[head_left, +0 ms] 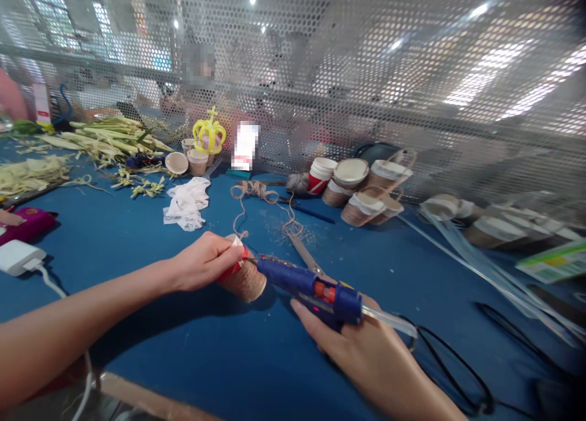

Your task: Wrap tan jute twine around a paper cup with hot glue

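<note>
My left hand (pixel 208 262) is closed around a small paper cup (pixel 246 282) that lies tilted, its lower part wound with brown twine and its upper part red. In my right hand (pixel 352 341) is a blue hot glue gun (pixel 311 284), with a clear glue stick (pixel 389 319) sticking out of its back. The gun's nozzle meets the cup's side close to my left fingertips; whether it touches, I cannot tell. From the cup a strand of twine (pixel 256 190) runs back to a loose tangle. Scissors (pixel 306 254) lie just behind the gun.
Several twine-wrapped cups (pixel 361 207) stand at the back right, near clear glue sticks (pixel 485 268). A crumpled white cloth (pixel 187 201), a yellow crown (pixel 209 134) and a lit phone (pixel 245 145) sit farther back. Dried husks (pixel 110 137) pile at left, by a white charger (pixel 21 257). A perforated metal screen (pixel 293 61) borders the table.
</note>
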A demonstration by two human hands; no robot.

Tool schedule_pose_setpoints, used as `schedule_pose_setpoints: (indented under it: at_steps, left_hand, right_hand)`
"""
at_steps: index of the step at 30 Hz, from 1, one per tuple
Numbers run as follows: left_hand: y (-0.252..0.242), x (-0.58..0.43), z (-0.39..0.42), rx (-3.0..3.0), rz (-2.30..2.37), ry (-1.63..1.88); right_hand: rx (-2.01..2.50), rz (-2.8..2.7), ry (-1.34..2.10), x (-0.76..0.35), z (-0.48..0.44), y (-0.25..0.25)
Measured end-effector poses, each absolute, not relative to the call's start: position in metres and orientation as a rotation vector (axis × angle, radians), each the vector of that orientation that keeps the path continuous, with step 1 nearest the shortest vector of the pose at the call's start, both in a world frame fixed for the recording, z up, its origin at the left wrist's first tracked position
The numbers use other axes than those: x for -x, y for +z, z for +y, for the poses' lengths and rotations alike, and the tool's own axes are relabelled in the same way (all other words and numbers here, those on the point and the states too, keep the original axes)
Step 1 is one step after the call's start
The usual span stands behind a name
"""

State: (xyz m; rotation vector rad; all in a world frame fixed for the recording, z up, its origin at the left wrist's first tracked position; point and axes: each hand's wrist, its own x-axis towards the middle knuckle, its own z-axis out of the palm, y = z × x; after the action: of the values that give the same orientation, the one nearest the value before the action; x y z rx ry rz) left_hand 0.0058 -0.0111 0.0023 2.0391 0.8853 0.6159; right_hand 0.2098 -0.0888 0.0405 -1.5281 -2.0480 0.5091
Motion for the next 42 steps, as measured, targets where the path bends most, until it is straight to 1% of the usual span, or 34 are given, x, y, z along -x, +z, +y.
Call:
schedule_pose_setpoints:
  at_steps: [4,10,16,21,26,30,35,42]
  left_hand:
    - [0.003,-0.005,-0.011,-2.024,0.799,0.613]
    - [0.006,-0.006,-0.012,-2.103,0.814,0.617]
    - [0.005,-0.007,-0.012,-1.978,0.766,0.594]
    - [0.003,-0.007,-0.012,-1.962,0.778,0.584]
    - [0.003,-0.005,-0.010,-2.119,0.715,0.648]
    - [0.000,-0.004,-0.008,-2.300,0.719,0.712]
    - [-0.003,-0.004,-0.007,-2.420,0.654,0.757]
    - [-0.004,-0.001,-0.006,-2.479,0.626,0.732]
  right_hand:
    - [1.530,-2.042,0.518,-0.209,-0.091,0.037]
    - [1.513,-2.066,0.474,-0.209,-0.089,0.043]
    - [1.524,-2.097,0.580,-0.211,-0.095,0.031]
    - [1.529,-2.094,0.594,-0.207,-0.097,0.026]
    - [1.514,-2.112,0.461,-0.212,-0.091,0.037]
    - [1.361,-2.254,0.328,-0.225,-0.088,0.030]
    - [1.392,-2.256,0.330,-0.236,-0.088,0.016]
    - [1.446,-2.191,0.346,-0.235,-0.092,0.013]
